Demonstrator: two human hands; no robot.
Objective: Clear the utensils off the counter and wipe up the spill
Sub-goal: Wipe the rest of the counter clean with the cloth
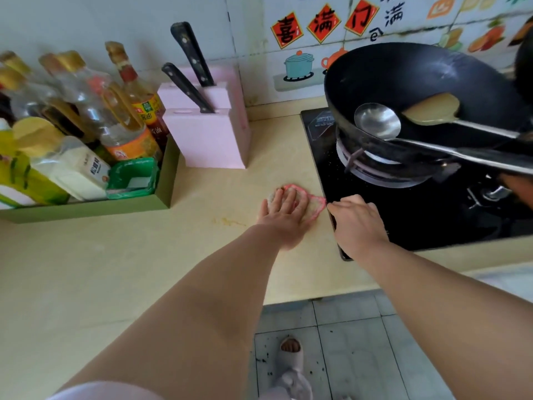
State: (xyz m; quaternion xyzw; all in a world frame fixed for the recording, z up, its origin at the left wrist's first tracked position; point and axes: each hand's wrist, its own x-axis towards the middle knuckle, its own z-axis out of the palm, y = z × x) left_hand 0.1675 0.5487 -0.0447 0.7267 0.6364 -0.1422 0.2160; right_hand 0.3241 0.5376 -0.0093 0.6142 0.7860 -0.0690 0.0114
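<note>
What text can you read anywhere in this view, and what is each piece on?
"喜": left red diamond sticker on the wall.
"满": middle red diamond sticker.
"门": right red diamond sticker.
"满": black characters on the wall tile, right of the diamonds; the other characters around it are cut off or unclear.
Bottle labels, white packet and hob sticker: print too blurred to read.

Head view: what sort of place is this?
Most likely a home kitchen: a black wok sits on a gas stove, a pink knife block stands on the counter, and cooking-oil bottles fill a green tray.
</note>
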